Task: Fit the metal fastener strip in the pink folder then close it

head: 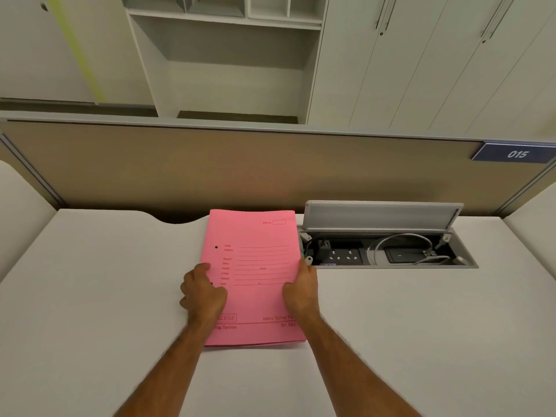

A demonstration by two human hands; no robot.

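The pink folder lies closed and flat on the white desk, its printed front cover facing up. My left hand rests on its left edge with the fingers curled at the spine. My right hand grips the right edge, thumb on the cover. One punched hole shows near the left side of the cover. The metal fastener strip is not visible.
An open cable box with sockets and a grey cable is sunk into the desk just right of the folder, its lid standing up. A brown partition runs behind the desk, with a "015" tag. Cabinets stand beyond.
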